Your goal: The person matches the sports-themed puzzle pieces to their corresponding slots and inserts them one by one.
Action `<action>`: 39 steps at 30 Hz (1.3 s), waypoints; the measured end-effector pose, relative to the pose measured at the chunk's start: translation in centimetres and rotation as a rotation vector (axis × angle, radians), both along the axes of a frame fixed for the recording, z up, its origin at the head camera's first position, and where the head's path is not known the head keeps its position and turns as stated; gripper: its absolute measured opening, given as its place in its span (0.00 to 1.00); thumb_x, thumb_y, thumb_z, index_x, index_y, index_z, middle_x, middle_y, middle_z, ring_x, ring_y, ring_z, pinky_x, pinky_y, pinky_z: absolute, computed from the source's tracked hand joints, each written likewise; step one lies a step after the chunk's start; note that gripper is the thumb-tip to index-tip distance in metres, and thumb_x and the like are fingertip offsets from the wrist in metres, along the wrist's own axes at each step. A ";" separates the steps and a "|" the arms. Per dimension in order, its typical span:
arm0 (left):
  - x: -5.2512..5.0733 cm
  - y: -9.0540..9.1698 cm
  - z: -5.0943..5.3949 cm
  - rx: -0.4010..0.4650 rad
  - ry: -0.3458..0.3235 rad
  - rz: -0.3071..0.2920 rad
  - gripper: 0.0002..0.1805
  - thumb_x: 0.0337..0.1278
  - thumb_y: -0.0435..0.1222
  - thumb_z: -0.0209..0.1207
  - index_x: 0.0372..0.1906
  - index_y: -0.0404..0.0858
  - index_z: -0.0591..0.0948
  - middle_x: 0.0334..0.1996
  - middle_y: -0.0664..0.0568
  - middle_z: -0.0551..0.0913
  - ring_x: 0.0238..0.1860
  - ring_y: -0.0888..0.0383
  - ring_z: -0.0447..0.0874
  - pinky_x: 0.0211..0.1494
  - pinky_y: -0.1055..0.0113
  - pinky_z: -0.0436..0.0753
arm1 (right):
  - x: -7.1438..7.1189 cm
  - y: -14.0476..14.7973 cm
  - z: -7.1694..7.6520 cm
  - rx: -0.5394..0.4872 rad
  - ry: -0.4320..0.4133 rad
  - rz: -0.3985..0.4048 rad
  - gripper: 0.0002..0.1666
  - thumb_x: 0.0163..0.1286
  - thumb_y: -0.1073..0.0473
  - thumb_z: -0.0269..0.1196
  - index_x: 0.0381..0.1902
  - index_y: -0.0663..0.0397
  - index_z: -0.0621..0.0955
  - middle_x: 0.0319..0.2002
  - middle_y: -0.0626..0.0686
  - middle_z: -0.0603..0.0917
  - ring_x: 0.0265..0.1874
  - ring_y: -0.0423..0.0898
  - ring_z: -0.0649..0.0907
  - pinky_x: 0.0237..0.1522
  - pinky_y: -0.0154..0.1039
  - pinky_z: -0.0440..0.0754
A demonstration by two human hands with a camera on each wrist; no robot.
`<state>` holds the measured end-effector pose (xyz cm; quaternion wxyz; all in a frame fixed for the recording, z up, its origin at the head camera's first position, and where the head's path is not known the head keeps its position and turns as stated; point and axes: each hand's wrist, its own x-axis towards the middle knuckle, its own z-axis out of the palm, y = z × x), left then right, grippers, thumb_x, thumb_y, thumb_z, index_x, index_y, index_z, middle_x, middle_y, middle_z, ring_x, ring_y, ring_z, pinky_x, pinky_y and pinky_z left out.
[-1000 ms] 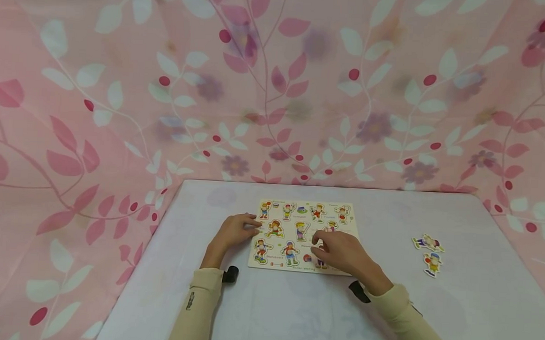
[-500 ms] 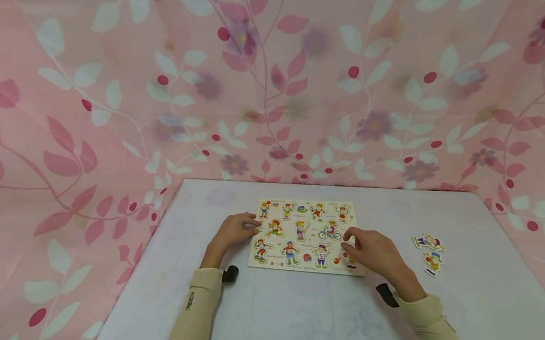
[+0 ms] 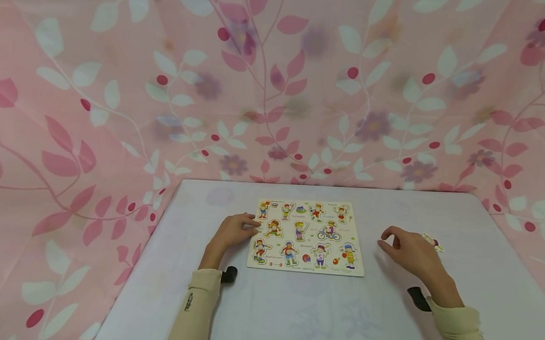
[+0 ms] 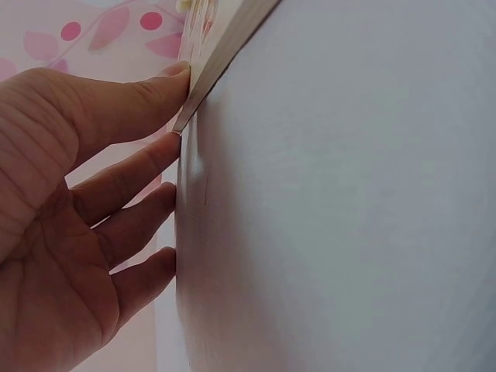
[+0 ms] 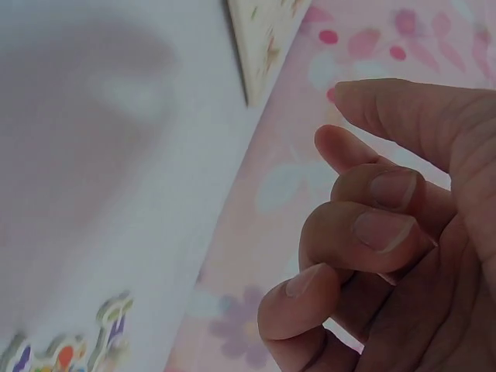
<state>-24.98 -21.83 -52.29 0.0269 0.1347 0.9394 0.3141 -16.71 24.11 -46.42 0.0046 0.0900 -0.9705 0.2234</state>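
A pale puzzle board [image 3: 290, 267] with printed sports figures and words lies flat on the table. My left hand [image 3: 233, 234] is at its left edge. In the left wrist view, the thumb rests on the board's top while the index fingertip touches its side; the other fingertips meet the tablecloth. My right hand [image 3: 409, 251] hovers over the table right of the board, holding nothing, thumb and index finger apart and the other fingers loosely bent. Behind it a loose figure piece [image 3: 437, 244] partly shows; the hand hides the rest of that area. Loose pieces [image 5: 66, 356] appear in the right wrist view's lower corner.
A white cloth covers the table [image 3: 292, 315]. Just behind its far edge hangs a pink flowered curtain [image 3: 277, 88], which continues along both sides. Dark wrist cameras [image 3: 229, 274] sit by both cuffs.
My right hand has moved right, from above the board to beside the loose pieces, uncovering the cyclist and the lower right figures. The left hand has stayed at the board's edge.
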 end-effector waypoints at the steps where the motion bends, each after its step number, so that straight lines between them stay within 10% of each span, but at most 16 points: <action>1: 0.0 0.0 0.0 0.000 0.000 0.001 0.12 0.54 0.38 0.70 0.44 0.44 0.90 0.57 0.49 0.82 0.67 0.47 0.71 0.70 0.49 0.65 | 0.0 0.5 -0.1 0.001 -0.004 -0.011 0.12 0.67 0.52 0.66 0.43 0.52 0.81 0.21 0.46 0.72 0.16 0.43 0.70 0.18 0.38 0.66; 28: 0.1 0.0 0.2 0.003 -0.010 0.001 0.12 0.55 0.38 0.70 0.45 0.45 0.90 0.58 0.49 0.82 0.67 0.46 0.70 0.70 0.48 0.65 | -1.9 10.0 -2.1 0.056 -0.238 -0.175 0.21 0.71 0.46 0.59 0.45 0.59 0.76 0.27 0.52 0.79 0.22 0.47 0.75 0.20 0.41 0.70; 39: -0.1 0.0 -0.1 -0.005 -0.006 0.008 0.12 0.55 0.38 0.70 0.45 0.46 0.90 0.58 0.50 0.82 0.67 0.47 0.71 0.70 0.49 0.65 | -1.5 10.9 -3.3 0.059 -0.196 -0.192 0.20 0.71 0.44 0.58 0.36 0.57 0.74 0.19 0.48 0.72 0.20 0.47 0.71 0.19 0.39 0.63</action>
